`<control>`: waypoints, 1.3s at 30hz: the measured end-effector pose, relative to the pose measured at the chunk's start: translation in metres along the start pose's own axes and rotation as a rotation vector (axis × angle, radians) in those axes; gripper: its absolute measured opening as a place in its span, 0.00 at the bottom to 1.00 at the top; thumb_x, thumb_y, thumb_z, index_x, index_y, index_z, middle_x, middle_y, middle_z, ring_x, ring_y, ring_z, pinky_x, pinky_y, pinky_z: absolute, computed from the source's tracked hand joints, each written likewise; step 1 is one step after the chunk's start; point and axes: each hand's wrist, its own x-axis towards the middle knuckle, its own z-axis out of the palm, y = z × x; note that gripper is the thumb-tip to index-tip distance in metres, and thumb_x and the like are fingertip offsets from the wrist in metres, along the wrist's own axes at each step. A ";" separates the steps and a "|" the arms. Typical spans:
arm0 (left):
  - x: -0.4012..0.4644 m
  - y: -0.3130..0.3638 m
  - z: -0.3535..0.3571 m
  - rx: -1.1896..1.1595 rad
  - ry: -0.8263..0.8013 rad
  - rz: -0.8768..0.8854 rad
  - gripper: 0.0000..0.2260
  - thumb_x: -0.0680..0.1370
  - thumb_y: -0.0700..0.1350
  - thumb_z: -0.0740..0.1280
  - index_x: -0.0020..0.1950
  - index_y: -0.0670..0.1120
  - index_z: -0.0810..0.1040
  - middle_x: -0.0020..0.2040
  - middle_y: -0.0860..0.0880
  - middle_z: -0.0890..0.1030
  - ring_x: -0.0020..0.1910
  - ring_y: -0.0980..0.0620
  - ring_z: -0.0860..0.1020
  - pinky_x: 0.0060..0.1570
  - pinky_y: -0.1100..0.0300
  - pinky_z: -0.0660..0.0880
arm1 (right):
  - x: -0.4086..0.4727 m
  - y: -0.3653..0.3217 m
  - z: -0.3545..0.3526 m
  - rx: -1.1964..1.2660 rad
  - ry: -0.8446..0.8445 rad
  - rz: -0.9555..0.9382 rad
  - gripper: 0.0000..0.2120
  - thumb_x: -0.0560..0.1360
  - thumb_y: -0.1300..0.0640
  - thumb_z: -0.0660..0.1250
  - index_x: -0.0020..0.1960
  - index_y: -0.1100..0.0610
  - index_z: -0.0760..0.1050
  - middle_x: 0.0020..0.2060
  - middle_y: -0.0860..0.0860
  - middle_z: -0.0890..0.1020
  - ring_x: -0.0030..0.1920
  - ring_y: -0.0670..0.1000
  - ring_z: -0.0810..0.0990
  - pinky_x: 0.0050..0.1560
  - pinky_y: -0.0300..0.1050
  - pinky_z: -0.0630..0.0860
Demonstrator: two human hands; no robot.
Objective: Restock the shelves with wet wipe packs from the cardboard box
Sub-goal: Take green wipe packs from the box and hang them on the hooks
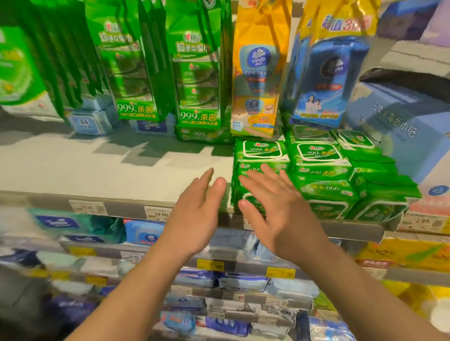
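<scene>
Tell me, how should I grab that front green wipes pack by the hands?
Probably grip the leftmost green wet wipe pack across its two short ends, coming from the front. Its left side faces bare shelf, the right touches neighbouring packs. Both hands are open now.

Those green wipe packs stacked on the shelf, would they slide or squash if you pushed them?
The green packs look soft: their glossy film is wrinkled, so they would probably dent. The shelf is smooth, so they likely slide. Stacked at the edge, the top ones might topple.

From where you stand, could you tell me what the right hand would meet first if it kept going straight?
Probably the green wet wipe stack; the right hand already overlaps it.
</scene>
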 end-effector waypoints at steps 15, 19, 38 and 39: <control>-0.155 -0.140 -0.237 0.490 0.368 -0.340 0.46 0.68 0.80 0.39 0.82 0.62 0.57 0.83 0.60 0.57 0.83 0.51 0.49 0.79 0.37 0.48 | 0.066 -0.267 0.111 -0.151 -0.458 -0.188 0.42 0.72 0.27 0.31 0.82 0.40 0.53 0.83 0.44 0.53 0.83 0.50 0.46 0.81 0.57 0.41; -0.232 -0.198 -0.311 0.504 0.485 -0.545 0.42 0.72 0.79 0.43 0.82 0.60 0.58 0.83 0.59 0.58 0.83 0.49 0.50 0.78 0.35 0.50 | 0.071 -0.375 0.172 -0.128 -0.560 -0.301 0.31 0.81 0.32 0.44 0.82 0.40 0.54 0.83 0.44 0.54 0.83 0.52 0.48 0.80 0.62 0.44; -0.474 -0.332 -0.503 0.339 0.953 -1.088 0.44 0.70 0.79 0.43 0.78 0.57 0.66 0.75 0.53 0.71 0.75 0.47 0.66 0.72 0.45 0.67 | 0.046 -0.739 0.364 0.157 -0.915 -0.821 0.40 0.72 0.23 0.40 0.81 0.36 0.50 0.83 0.46 0.53 0.83 0.55 0.50 0.75 0.75 0.51; -0.480 -0.335 -0.513 0.332 0.980 -1.104 0.44 0.70 0.79 0.43 0.79 0.56 0.66 0.76 0.52 0.71 0.75 0.47 0.66 0.72 0.45 0.66 | 0.046 -0.755 0.375 0.166 -0.927 -0.843 0.39 0.73 0.23 0.41 0.81 0.35 0.50 0.83 0.46 0.53 0.82 0.55 0.50 0.75 0.75 0.50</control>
